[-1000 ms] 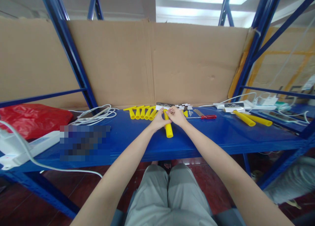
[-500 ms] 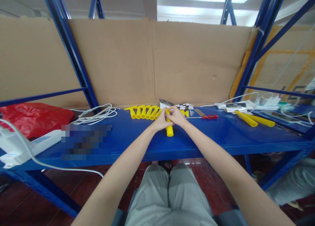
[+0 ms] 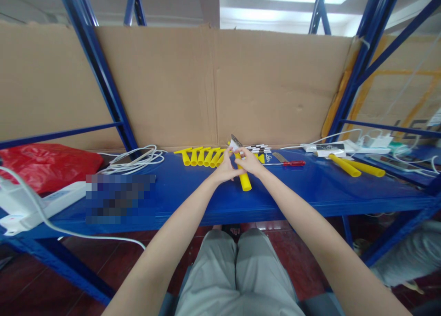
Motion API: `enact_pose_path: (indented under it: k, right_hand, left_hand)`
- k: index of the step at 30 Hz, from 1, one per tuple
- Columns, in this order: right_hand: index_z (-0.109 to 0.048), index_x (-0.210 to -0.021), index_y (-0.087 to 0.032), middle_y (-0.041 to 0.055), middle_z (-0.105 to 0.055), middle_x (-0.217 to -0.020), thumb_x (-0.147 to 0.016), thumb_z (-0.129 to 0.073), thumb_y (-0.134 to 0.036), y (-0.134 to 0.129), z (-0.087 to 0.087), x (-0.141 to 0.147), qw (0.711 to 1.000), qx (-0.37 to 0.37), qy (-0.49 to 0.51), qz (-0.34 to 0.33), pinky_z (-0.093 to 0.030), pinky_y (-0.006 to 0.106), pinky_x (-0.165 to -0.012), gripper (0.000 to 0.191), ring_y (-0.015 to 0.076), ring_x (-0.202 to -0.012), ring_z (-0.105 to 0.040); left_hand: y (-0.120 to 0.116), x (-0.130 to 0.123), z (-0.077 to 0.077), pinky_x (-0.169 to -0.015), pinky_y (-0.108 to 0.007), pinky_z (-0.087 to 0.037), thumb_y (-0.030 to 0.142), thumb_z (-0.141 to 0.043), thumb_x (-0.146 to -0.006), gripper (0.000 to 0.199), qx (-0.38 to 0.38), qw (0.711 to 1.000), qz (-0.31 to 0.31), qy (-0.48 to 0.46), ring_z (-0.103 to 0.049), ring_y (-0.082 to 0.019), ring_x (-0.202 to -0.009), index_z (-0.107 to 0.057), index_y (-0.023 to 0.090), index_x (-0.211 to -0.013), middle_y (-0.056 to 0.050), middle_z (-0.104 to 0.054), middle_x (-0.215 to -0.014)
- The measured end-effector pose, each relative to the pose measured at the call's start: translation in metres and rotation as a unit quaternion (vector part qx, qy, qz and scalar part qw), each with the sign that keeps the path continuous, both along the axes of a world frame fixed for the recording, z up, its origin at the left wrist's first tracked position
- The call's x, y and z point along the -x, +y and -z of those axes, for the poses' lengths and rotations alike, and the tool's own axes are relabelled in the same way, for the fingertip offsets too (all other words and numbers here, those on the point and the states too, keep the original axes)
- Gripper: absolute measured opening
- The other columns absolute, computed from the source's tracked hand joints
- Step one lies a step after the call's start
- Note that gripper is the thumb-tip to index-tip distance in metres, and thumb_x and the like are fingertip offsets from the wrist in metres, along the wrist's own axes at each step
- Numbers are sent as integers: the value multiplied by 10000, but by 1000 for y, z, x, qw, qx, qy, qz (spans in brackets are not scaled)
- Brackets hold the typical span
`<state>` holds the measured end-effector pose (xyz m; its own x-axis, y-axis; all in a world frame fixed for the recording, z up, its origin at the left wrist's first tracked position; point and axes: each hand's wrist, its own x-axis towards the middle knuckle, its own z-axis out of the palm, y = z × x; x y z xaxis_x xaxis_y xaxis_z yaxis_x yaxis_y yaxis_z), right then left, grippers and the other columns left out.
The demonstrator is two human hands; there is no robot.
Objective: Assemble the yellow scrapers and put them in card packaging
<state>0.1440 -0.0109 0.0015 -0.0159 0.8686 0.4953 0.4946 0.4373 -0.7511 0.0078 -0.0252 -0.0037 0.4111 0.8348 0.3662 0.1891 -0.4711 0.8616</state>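
Observation:
Both of my hands are closed around a yellow-handled tool [image 3: 245,182] at the middle of the blue shelf. Its round handle points towards me, tilted a little to the right at the near end. A flat black-and-white piece [image 3: 235,141] stands at the far end. My left hand [image 3: 225,168] grips near that end from the left, and my right hand [image 3: 250,162] pinches the handle's upper part from the right. The fingers hide where the piece and the handle meet. Several yellow handles with flat crosswise ends [image 3: 201,157] lie in a row left of my hands.
Several white-and-black sticks [image 3: 258,148] and a red-handled screwdriver [image 3: 294,163] lie right of my hands. Farther right are two yellow-handled tools [image 3: 346,166] with wrapped ends. On the left are a coiled white cable [image 3: 146,159], a power strip [image 3: 51,205] and a red bag [image 3: 48,166]. Cardboard [image 3: 213,91] stands behind.
The tool's near end has swung to the right, and its flat black-and-white end has risen and turned between my fingers. My hands have stayed at about the same spot.

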Motion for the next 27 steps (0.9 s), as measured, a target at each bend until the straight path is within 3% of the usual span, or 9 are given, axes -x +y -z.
enact_pose_path:
  k: [7,11,17,22,27]
  right_hand:
    - [-584,-917,-216,-4,-611,-888,-618,-551,-154,3,2,-4,1000,-8,4,-1,-491,339,-795,307,167,-806,-580]
    - [-588,-923,-218,-20,-586,-813,-626,-572,-187,5,0,-9,1000,-2,15,19,-497,319,-745,299,156,-749,-569]
    - [-563,-962,-222,-45,-534,-718,-651,-581,-248,14,-8,-35,997,21,37,67,-478,280,-609,313,134,-599,-534]
    - [-583,-957,-196,-23,-573,-719,-652,-610,-225,20,-34,-93,981,-3,-61,183,-477,286,-636,308,147,-623,-543]
    - [-630,-1018,-178,47,-647,-853,-670,-657,-222,4,-65,-185,920,10,-221,324,-489,309,-741,353,203,-783,-617]
  left_hand:
    - [-2,1,-2,-478,-231,-537,205,-862,-629,1187,2,1000,-1,15,-632,-87,-652,-93,356,-1520,-246,-168,-1573]
    - [0,0,-3,-413,-184,-483,227,-798,-712,1032,4,999,-26,24,-630,-80,-621,-147,328,-1507,-246,-218,-1559]
    - [3,1,-5,-348,-131,-395,183,-621,-836,755,2,992,-116,39,-605,-50,-557,-214,272,-1467,-214,-346,-1509]
    - [2,1,-7,-349,-134,-394,169,-594,-836,689,-1,988,-143,53,-604,-56,-548,-269,247,-1438,-191,-445,-1441]
    - [-2,1,-10,-368,-159,-407,159,-587,-837,679,-4,987,-148,67,-604,-66,-544,-282,228,-1439,-187,-451,-1432]
